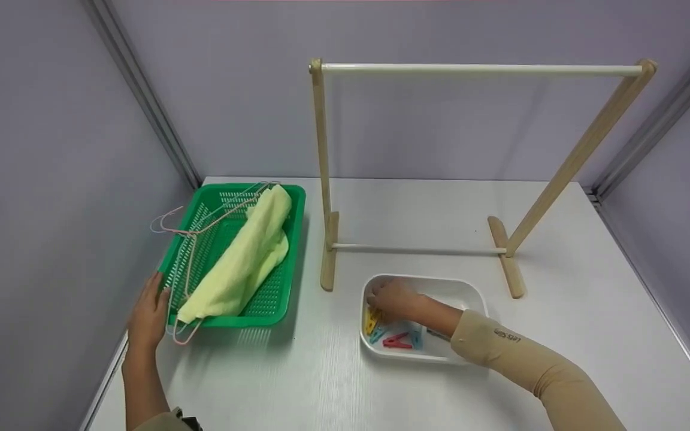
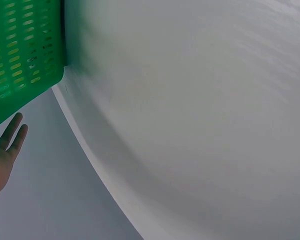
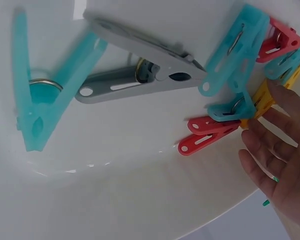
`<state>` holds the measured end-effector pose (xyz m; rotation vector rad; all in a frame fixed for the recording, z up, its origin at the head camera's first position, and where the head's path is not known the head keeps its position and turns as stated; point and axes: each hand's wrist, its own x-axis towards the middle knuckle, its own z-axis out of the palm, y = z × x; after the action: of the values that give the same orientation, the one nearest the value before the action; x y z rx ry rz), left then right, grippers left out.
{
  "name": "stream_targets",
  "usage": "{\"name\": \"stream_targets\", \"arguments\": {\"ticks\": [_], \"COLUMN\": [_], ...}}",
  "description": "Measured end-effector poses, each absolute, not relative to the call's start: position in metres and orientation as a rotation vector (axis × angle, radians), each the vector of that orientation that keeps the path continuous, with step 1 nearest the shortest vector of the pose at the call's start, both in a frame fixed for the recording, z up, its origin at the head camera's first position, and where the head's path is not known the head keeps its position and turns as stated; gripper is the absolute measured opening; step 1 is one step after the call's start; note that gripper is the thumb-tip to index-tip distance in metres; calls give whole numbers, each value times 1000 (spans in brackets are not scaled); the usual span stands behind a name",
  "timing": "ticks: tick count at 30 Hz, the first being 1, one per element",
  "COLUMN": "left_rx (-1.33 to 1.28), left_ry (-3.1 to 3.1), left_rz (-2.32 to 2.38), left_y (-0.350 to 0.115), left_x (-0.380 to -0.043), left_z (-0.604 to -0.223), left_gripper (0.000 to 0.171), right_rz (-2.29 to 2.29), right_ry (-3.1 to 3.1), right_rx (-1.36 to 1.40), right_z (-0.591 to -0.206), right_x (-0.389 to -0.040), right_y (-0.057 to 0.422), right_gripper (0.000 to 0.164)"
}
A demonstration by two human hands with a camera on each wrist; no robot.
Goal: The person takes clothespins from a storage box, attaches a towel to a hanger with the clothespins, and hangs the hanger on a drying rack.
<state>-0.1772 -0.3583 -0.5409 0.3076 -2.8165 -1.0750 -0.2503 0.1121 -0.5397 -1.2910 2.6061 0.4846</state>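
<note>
My right hand (image 1: 394,301) is inside the white tray (image 1: 423,357), over its left side. In the right wrist view, its spread, slightly bent fingers reach to a yellow clothespin (image 3: 263,97), with the thumb overlapping it. Blue clothespins (image 3: 240,47), red clothespins (image 3: 207,131) and a grey clip (image 3: 145,70) lie around it. At the left, my left hand (image 1: 148,314) rests against the outer side of the green basket (image 1: 298,239), fingers extended. A folded yellow cloth (image 1: 240,257) and thin pink and pale hangers (image 1: 190,263) lie in that basket.
Behind the tray stands a wooden rack with a white top bar (image 1: 477,70) and a lower rod (image 1: 417,248). Its feet (image 1: 329,263) rest on the white table (image 1: 333,383). Pale panel walls close off the back and both sides.
</note>
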Motion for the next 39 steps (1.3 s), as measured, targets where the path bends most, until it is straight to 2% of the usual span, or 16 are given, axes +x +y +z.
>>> {"name": "stream_targets", "arguments": {"ticks": [13, 22, 35, 39], "left_rx": [305, 320, 328, 308], "left_ry": [-2796, -2802, -2791, -2782], "left_rz": [-1073, -1094, -1101, -1091], "left_y": [-356, -357, -356, -356], "left_x": [-177, -176, -176, -176], "left_z": [-541, -541, -539, -541], "left_gripper": [55, 55, 55, 55], "right_rz": [410, 423, 439, 396], "right_ry": [2565, 2532, 2557, 2584], "right_rx": [-1400, -1321, -1392, -1498], "right_z": [-537, -536, -536, -536], "right_x": [-252, -250, -251, -251], "right_y": [114, 110, 111, 116], "right_gripper": [21, 40, 33, 26]}}
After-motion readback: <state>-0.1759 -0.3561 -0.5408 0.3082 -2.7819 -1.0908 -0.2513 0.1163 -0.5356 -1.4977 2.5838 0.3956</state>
